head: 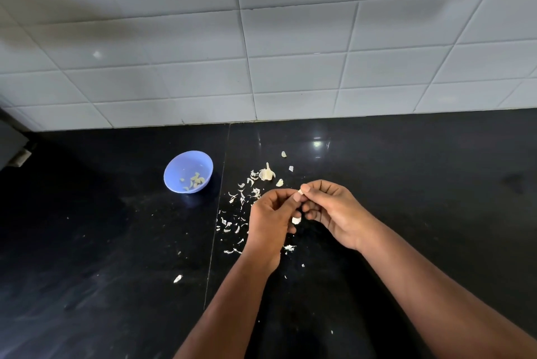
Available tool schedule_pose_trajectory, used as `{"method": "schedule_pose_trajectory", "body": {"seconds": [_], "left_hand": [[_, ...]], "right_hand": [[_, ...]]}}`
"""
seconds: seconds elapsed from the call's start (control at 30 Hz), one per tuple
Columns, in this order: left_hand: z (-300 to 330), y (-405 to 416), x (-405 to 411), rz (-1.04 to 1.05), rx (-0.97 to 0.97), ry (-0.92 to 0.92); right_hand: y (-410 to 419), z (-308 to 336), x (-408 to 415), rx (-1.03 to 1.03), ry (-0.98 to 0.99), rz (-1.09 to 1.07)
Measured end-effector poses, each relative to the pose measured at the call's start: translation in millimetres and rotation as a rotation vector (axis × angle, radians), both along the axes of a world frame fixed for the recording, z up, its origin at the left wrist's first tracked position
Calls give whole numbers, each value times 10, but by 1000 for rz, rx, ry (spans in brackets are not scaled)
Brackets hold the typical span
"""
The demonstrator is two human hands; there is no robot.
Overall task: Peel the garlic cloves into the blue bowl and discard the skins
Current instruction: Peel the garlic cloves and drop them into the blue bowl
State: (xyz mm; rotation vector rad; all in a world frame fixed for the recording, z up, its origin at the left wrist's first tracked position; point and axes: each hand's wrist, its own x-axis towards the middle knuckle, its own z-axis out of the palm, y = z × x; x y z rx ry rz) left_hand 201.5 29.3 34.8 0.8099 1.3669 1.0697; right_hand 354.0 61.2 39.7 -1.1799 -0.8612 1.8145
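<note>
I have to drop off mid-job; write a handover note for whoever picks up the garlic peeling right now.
Left hand and right hand: together pinching one garlic clove above the counter, peeling in progress.
Blue bowl: far left of the hands, several peeled cloves inside.
Garlic bulb remnant: on the counter just beyond the hands, a few loose pieces near it.
Skins: scattered on the counter, mostly left of the hands.
Left: finish this clove, drop it in the bowl, peel any remaining cloves, discard skins.

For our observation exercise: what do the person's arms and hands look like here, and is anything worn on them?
Both forearms are bare: no sleeves reach into view. The left hand and right hand show no gloves, rings, watch or bracelet on the sides that show. The fingernails look short and unpainted.
</note>
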Motion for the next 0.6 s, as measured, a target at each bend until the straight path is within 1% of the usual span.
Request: {"method": "schedule_pose_trajectory", "body": {"seconds": [0.03, 0.1, 0.23, 0.4, 0.47, 0.6], "left_hand": [[7, 9, -37, 3, -10, -36], [4, 34, -147, 2, -13, -34], [-6, 82, -421, -5, -8, 26], [-35, 103, -749, -24, -7, 154], [-32, 122, -852, 25, -12, 198], [-37, 201, -1145, 179, -22, 200]], "right_hand": [[4, 15, -24, 6, 4, 5], [22, 46, -81, 23, -14, 35], [71, 100, -211, 33, -79, 142], [136, 134, -498, 19, -227, 182], [191, 179, -605, 23, -328, 188], [360, 283, -845, 96, -624, 243]]}}
